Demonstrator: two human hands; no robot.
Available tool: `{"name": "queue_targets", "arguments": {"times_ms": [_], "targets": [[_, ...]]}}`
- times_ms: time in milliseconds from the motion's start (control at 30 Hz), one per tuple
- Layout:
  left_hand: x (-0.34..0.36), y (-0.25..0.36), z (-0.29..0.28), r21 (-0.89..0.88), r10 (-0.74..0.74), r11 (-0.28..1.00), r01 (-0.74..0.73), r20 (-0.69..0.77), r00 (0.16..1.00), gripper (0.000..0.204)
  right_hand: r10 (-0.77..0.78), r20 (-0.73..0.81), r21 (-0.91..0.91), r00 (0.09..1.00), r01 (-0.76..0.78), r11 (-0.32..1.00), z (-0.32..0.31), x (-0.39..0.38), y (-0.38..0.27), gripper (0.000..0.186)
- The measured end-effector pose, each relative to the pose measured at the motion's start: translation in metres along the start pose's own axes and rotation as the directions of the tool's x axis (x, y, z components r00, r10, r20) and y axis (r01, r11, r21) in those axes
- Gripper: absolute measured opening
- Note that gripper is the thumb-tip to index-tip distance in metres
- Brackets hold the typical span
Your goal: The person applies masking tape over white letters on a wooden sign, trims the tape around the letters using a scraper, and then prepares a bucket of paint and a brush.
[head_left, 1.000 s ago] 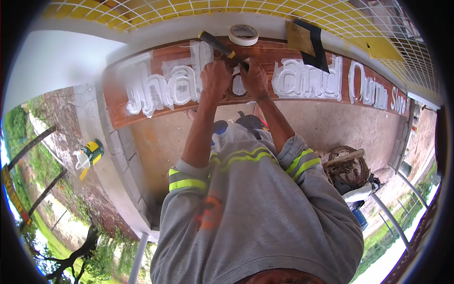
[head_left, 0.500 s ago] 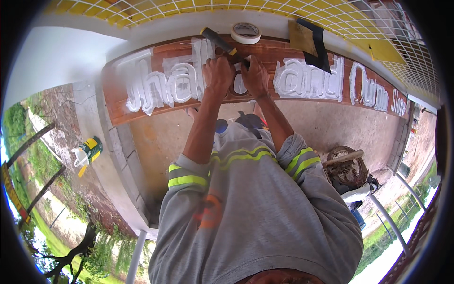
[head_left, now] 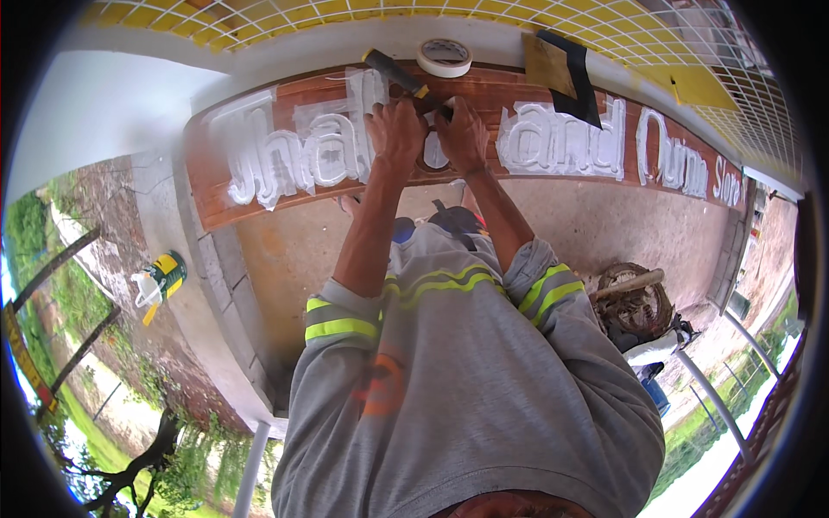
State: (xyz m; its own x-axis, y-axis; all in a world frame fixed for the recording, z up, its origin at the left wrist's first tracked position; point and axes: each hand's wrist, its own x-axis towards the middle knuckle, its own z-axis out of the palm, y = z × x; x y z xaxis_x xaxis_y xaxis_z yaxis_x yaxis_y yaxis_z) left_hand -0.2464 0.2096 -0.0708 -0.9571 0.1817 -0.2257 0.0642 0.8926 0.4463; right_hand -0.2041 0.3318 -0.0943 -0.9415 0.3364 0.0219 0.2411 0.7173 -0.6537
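Both hands work side by side over a long brown wooden sign board (head_left: 211,177) with raised white letters (head_left: 561,142), whitish tape or film around many of them. My left hand (head_left: 397,134) is closed, its fingers bent down at the board's middle between letters; what they grip is hidden. Close beside it, my right hand (head_left: 463,136) is closed at the upper edge of a rounded letter. A small dark thing shows at its fingertips, too hidden to name. Just above my left hand lies a tool with a black-and-yellow handle (head_left: 393,72), on the board's far edge.
Beyond the board, a roll of masking tape (head_left: 445,58) and a brown sheet with a black edge (head_left: 566,78) lie near white wire mesh (head_left: 345,10). A green-yellow can (head_left: 166,274) stands at left on the ground. A rusty wheel-like object (head_left: 635,298) sits at right.
The view has shifted very slightly. Both hands stay at the same part of the board, with only small finger movements; nothing else has visibly moved.
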Motion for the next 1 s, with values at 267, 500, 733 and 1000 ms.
{"name": "queue_targets", "arguments": {"times_ms": [267, 500, 733, 1000], "targets": [[-0.009, -0.009, 0.000, -0.054, 0.044, 0.997, -0.054, -0.177, 0.983, 0.026, -0.042, -0.046, 0.154, 0.998, 0.049, 0.987, -0.005, 0.000, 0.015, 0.018], [-0.022, -0.022, -0.010, 0.056, 0.269, 0.963, -0.264, -0.282, 0.921, 0.029, 0.056, 0.031, 0.104, 0.998, -0.059, 0.993, -0.012, 0.005, -0.001, 0.029], [-0.044, -0.018, 0.000, 0.191, 0.456, 0.887, -0.419, -0.225, 0.861, 0.035, 0.122, 0.039, 0.010, 0.992, -0.122, 0.992, -0.001, 0.006, 0.001, 0.032], [-0.053, -0.035, 0.005, 0.357, 0.505, 0.834, -0.420, -0.192, 0.841, 0.061, 0.067, 0.055, 0.058, 0.996, -0.070, 0.996, -0.008, 0.003, 0.009, 0.036]]}}
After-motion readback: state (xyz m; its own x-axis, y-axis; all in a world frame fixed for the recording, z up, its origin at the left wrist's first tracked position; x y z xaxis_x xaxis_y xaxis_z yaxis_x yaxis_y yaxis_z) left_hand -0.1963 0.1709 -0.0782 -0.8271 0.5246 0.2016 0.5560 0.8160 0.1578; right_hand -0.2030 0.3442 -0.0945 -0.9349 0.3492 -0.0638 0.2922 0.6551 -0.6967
